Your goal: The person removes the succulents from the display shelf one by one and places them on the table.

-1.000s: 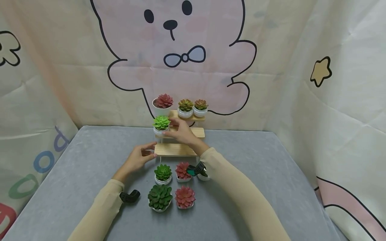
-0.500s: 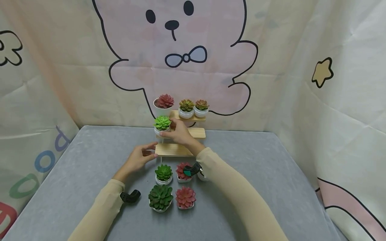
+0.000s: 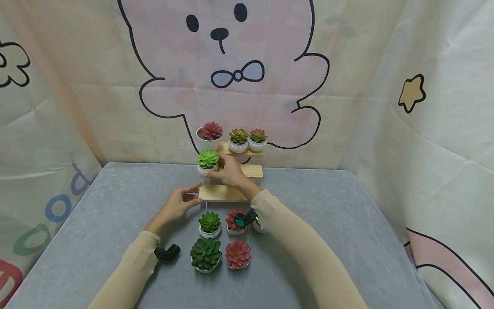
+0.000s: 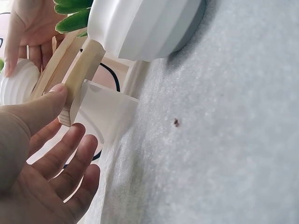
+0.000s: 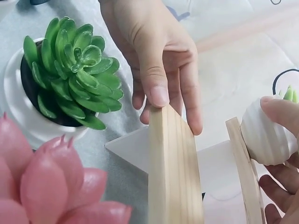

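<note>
In the head view a tiered wooden stand (image 3: pixel 221 193) has its lowest shelf gripped at the left end by the left hand (image 3: pixel 176 205). The left wrist view shows that thumb (image 4: pixel 57 93) on the shelf edge, fingers beneath. My right hand (image 3: pixel 230 172) holds the white pot of a bright green succulent (image 3: pixel 208 159) at the left end of the middle shelf (image 3: pixel 252 171). In the right wrist view the ribbed white pot (image 5: pixel 266 135) meets the shelf, with the right hand's thumb and fingers around it.
On the top shelf stand a red succulent (image 3: pixel 211 131) and two small brownish ones (image 3: pixel 239 136). In front of the stand are green succulents (image 3: pixel 209 222), (image 3: pixel 206 254) and red ones (image 3: pixel 237 253); a white pot (image 3: pixel 259 226) is partly behind the right wrist. A printed cloth hangs behind.
Since a second ago the right forearm has shifted slightly left, while the bright green succulent stays at the middle shelf's left end. The left hand keeps its grip on the lowest shelf.
</note>
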Demonstrator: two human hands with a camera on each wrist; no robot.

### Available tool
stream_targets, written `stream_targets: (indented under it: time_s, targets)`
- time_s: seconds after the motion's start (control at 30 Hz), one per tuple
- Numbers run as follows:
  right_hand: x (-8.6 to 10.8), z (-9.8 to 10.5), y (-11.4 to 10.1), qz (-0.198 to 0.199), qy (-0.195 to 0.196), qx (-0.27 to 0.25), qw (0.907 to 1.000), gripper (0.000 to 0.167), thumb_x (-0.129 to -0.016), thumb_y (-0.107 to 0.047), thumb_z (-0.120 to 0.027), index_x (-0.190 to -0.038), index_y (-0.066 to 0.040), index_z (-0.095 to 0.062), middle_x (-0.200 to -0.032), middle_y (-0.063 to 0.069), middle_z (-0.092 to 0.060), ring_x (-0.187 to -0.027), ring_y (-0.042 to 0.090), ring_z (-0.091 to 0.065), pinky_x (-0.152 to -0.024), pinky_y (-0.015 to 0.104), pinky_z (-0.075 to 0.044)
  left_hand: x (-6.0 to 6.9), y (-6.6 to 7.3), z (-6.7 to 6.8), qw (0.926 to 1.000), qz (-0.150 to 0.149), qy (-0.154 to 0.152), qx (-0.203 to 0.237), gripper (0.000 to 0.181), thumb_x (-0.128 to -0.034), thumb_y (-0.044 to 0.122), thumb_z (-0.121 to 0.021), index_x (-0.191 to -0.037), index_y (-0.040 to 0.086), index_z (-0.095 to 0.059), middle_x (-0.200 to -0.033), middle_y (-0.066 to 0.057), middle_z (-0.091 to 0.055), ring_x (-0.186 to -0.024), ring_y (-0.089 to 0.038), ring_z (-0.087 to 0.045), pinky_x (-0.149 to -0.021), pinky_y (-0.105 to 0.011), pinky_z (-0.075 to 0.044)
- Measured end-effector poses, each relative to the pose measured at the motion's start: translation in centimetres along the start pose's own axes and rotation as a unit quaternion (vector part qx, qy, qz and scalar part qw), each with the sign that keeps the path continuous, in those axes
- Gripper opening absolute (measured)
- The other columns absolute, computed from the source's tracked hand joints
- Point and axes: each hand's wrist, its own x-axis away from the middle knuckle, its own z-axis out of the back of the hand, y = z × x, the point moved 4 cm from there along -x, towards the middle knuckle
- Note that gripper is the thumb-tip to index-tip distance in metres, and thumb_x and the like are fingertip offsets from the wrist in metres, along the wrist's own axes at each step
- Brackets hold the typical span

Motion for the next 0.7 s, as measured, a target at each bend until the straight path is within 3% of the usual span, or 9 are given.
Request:
stream_targets:
  time_s: [0.37, 0.7]
  targets:
    - [1.3, 1.8, 0.2, 0.006, 0.010, -0.013, 0.9999, 0.072, -0.082, -0.024, -0.086, -0.145, -0.013, -0.054, -0.138, 0.009, -0.062, -0.126, 0.027, -0.058, -0.108, 0.046, -0.050, -0.1, -0.1, -0.1, 0.9997, 0.023, -0.008, 0.004, 0.055, -0.0970, 0.012, -0.068, -0.147, -0.002, -0.050, -0.134, -0.030, -0.062, -0.110, -0.040, -0.067, -0.093, -0.047, -0.058]
    - [3.1, 3.1, -0.4, 0.003, -0.002, 0.003, 1.0000, 0.082, -0.084, -0.029, -0.085, -0.153, -0.011, -0.044, -0.148, 0.009, -0.054, -0.133, 0.028, -0.053, -0.113, 0.053, -0.044, 0.0, -0.2, -0.1, 0.9997, 0.021, -0.010, 0.001, 0.055, -0.0975, 0.013, -0.068, -0.147, -0.002, -0.049, -0.134, -0.030, -0.061, -0.111, -0.040, -0.067, -0.093, -0.049, -0.058]
